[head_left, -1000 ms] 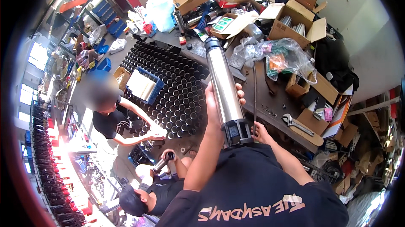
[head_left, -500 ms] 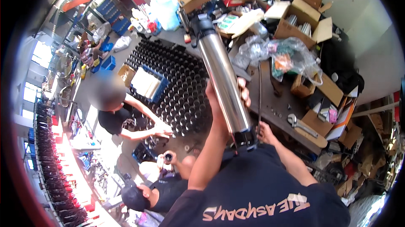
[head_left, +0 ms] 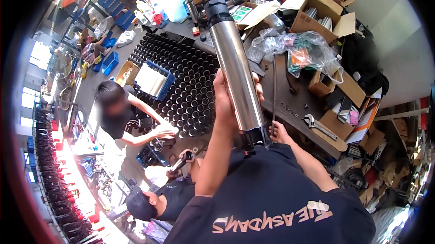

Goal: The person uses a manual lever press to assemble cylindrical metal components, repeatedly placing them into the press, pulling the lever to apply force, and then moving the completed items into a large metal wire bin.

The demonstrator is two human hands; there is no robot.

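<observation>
My left hand (head_left: 225,103) is wrapped around a long polished metal cylinder (head_left: 236,74), its fingers showing on the far side. The cylinder stands tilted in front of my chest, with a black ribbed cap (head_left: 216,9) at its far end. A black slotted end piece (head_left: 253,139) is at the near end, close to my shirt. Just right of that piece, my right hand (head_left: 280,132) is closed around the lower end of a thin dark rod (head_left: 274,85). The rod runs up beside the cylinder, over the bench edge.
Many black open-topped tubes (head_left: 190,90) stand in rows to the left, beside a blue crate (head_left: 168,85). An adjustable wrench (head_left: 319,126) lies on the cluttered bench (head_left: 294,112) at right. Two co-workers sit at left; one holds a dark tube (head_left: 181,162).
The cylinder has shifted slightly left and upward in view, still in my left hand. My right hand keeps the rod. The nearer co-worker's dark tube has tilted to show its side.
</observation>
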